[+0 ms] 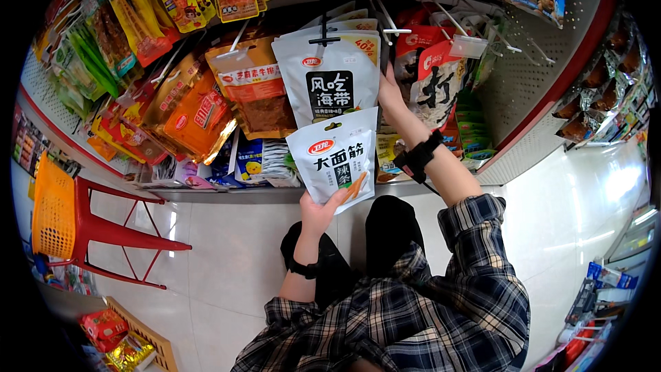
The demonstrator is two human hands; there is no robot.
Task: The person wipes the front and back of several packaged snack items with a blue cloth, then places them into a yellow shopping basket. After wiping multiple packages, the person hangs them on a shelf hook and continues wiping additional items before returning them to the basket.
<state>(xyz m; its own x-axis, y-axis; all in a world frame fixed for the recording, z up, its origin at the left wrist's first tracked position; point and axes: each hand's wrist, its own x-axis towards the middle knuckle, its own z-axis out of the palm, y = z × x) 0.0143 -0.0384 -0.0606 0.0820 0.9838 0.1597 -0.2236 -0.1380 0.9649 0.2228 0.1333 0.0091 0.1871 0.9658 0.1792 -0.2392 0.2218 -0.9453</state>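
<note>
A white snack pouch (335, 157) with a picture of orange strips is pinched at its lower edge by my left hand (320, 212). Just above and partly behind it, a white pouch with a black panel (330, 82) hangs at the front of a row on a black display hook (324, 39). My right hand (391, 90) is at the right edge of the hanging pouches, its fingers partly hidden; whether they grip a pouch cannot be told. Right of that hand hang red and white pouches (436, 80). A brown and orange pouch (255, 88) hangs to the left.
White hooks (387, 18) stick out from the rack. Small packs stand on the bottom shelf (258, 196). A red metal stool (129, 217) with an orange basket (51, 206) stands left. A wooden crate (144, 333) is at lower left; shiny packs (601, 85) hang at right.
</note>
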